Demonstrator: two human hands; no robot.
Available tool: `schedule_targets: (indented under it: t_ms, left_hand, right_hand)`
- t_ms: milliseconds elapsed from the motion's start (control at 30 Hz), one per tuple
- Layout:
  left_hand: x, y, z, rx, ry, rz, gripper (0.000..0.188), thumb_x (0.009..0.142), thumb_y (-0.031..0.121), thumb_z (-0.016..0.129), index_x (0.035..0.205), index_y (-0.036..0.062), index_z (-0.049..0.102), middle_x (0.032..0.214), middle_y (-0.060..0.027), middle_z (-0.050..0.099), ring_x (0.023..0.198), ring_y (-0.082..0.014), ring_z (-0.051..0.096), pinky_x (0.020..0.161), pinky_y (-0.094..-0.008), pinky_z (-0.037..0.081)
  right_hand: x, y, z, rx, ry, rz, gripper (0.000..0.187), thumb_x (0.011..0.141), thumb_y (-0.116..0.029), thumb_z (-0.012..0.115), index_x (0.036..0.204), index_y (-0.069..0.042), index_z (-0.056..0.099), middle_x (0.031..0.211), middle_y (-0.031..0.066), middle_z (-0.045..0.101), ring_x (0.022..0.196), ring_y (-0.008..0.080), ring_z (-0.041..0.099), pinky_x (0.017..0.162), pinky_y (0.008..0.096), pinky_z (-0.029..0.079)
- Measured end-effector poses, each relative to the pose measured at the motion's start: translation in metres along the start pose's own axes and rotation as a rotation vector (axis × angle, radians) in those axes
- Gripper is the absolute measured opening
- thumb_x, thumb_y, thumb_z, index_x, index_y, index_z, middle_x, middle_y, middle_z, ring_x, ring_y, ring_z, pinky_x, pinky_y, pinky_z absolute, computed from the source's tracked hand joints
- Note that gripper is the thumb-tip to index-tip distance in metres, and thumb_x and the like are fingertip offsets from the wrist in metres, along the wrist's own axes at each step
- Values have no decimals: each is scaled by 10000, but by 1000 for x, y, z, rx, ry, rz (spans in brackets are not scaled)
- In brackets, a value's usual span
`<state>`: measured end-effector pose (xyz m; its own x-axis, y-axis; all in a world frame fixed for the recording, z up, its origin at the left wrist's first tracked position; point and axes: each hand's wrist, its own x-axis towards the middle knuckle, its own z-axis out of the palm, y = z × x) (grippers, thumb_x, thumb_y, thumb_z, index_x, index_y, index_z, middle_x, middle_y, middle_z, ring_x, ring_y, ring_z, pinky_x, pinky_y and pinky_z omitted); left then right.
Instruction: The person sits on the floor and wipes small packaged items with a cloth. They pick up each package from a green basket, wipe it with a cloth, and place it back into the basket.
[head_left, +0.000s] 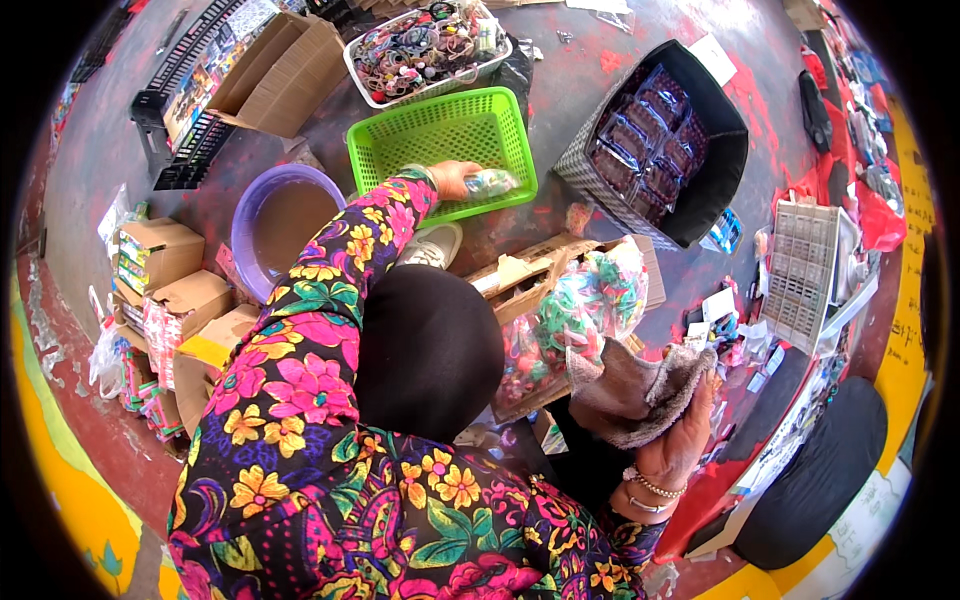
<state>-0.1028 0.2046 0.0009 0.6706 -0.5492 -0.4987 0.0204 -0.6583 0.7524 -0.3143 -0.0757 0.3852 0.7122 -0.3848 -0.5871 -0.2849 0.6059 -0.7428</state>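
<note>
My left hand (455, 179) reaches out over the near side of a bright green plastic basket (515, 135). Its fingers are closed on a small clear plastic packet (490, 183) with whitish-green contents. A damp-looking brown-grey cloth (640, 395) is gripped in my right hand (683, 435), low on the right. Beaded bracelets circle that wrist. Just beyond the cloth, a cardboard box (530, 270) holds clear bags (605, 290) of green, red and white items. The inside of the green basket looks mostly bare apart from where my hand is.
Left of the basket stands a purple basin (245, 235) of brownish water. Behind it is a white tray (355, 75) of hair ties. A dark woven bin (715, 180) of packets stands right. Cardboard boxes (165, 250) line the left; a grey crate (800, 275) lies far right.
</note>
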Motion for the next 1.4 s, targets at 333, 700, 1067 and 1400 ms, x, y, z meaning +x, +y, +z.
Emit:
schedule_targets:
  t_ms: [333,700,1067,1400]
  left_hand:
    - [0,-4,36,373,-128,4,722,780,246,580,1401,80,252,1250,-228,479,1131,-333,481,953,-431,368]
    - [-16,-49,8,-208,83,21,582,772,80,427,1352,52,382,1348,-168,429,1184,-229,466,962,-332,390]
    - [-31,-18,31,161,92,581,253,617,90,571,860,56,635,913,-158,604,843,-343,575,735,-391,474]
    - [-42,23,16,-17,15,-10,529,750,154,531,1256,27,445,1095,-208,590,997,-341,575,871,-384,452]
  right_hand:
    - [1,3,1,37,-103,65,339,949,-255,450,1207,-42,504,1141,117,588,1029,236,568,919,385,446]
    - [-3,1,4,14,-93,84,343,948,-268,453,1202,-45,510,1136,125,589,1026,240,570,912,387,451]
    - [-4,1,8,11,-81,107,347,943,-271,465,1181,-24,524,1141,132,589,1036,244,566,933,388,436]
    - [-6,0,10,4,-63,107,345,941,-275,469,1168,-23,534,1126,125,597,1025,242,572,927,390,440]
